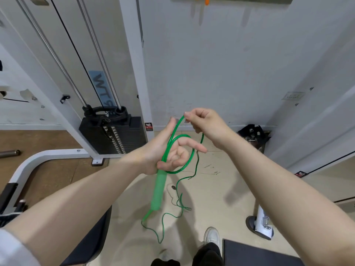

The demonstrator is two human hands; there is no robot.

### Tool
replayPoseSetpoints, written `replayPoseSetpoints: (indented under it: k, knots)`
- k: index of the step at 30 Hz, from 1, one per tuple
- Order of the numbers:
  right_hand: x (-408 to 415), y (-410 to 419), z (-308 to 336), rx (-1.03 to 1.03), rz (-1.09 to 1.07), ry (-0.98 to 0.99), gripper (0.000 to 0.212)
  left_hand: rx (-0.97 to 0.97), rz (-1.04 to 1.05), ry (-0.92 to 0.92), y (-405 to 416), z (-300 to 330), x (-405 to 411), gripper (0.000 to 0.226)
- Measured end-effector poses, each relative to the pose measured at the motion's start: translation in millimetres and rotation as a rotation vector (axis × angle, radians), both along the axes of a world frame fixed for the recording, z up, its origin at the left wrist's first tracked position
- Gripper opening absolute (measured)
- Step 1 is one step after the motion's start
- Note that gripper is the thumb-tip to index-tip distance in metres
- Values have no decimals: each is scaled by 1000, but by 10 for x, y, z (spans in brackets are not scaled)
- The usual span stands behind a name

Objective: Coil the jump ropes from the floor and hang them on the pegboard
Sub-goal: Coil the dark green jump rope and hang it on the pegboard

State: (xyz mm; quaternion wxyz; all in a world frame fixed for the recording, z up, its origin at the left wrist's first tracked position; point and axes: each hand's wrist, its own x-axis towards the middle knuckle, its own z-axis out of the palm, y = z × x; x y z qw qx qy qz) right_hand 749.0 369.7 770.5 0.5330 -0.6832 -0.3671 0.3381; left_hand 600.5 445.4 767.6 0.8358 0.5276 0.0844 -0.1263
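Coiling in progress: a green jump rope (173, 140) runs between both hands in front of a grey wall (230, 64).
Weight stack: a black weight stack (115, 134) with two chrome guide rods (57, 60) stands on the floor to the left of the left hand and beyond it.
Left hand: the left hand (165, 150) grips the jump rope just above its green handle (159, 191); thumb and lower fingers curl round the cord, the index finger points out to the right, and a loop of cord circles that finger.
Handle: it hangs straight down from under the left hand, tilted slightly left at the bottom, with thin cord trailing from its lower end.
Right hand: the right hand (203, 123) sits just above and right of the left hand, fingers curled, pinching the cord at the top of the loop.
Loose cord: the rest of the rope (180, 204) drops below the right hand and lies in loose squiggles on the beige floor (221, 189).
Shoe: a white shoe (212, 236) shows below both hands.
Black bag: a crumpled black bag (253, 135) lies against the wall, right of the right hand.
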Motion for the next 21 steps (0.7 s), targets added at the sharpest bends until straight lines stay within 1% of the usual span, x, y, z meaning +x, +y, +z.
replayPoseSetpoints:
  k: [1, 2, 3, 4, 5, 7, 8, 9, 11, 13, 14, 15, 17, 18, 19, 20, 21]
  knots:
    - [-42, -5, -84, -23, 12, -20, 25, -22, 33, -63, -10, 48, 4, 70]
    - [-93, -28, -177, -54, 50, -34, 24, -12, 110, -114, 1, 83, 11, 57]
    - [-144, -62, -260, -107, 106, -40, 29, 8, 222, -126, 36, 99, 19, 46]
    - [-185, -108, -330, -196, 178, -33, 37, 28, 349, -103, 90, 92, 25, 42]
    - [-226, -161, -366, -312, 265, -5, 37, 42, 459, -64, 145, 83, 12, 42]
    - [-301, -273, -334, -541, 467, 79, 26, 60, 626, -3, 277, -30, -20, 48]
    - [-332, -317, -273, -617, 552, 105, 19, 76, 690, 18, 343, -115, -37, 54]
    - [-361, -349, -193, -667, 630, 90, 16, 94, 741, 36, 398, -192, -59, 59]
    - [-421, -403, 14, -699, 768, -55, 24, 134, 833, 88, 476, -311, -88, 64]
    - [-466, -425, 247, -609, 834, -206, 21, 168, 855, 123, 477, -386, -108, 64]
    - [-471, -424, 355, -527, 812, -245, 18, 194, 835, 129, 436, -394, -114, 62]
    - [-459, -409, 449, -430, 739, -264, 18, 228, 794, 133, 361, -363, -113, 56]
    - [-389, -343, 537, -198, 480, -261, 20, 346, 617, 153, 176, -256, -116, 34]
    - [-333, -294, 531, -83, 322, -241, 22, 377, 501, 173, 94, -196, -116, 42]
    - [-269, -239, 494, 4, 175, -214, 24, 365, 391, 203, 27, -138, -115, 60]
    - [-214, -192, 438, 56, 62, -190, 25, 316, 295, 215, -22, -94, -115, 75]
    - [-174, -164, 367, 71, -19, -180, 26, 246, 210, 202, -64, -42, -118, 83]
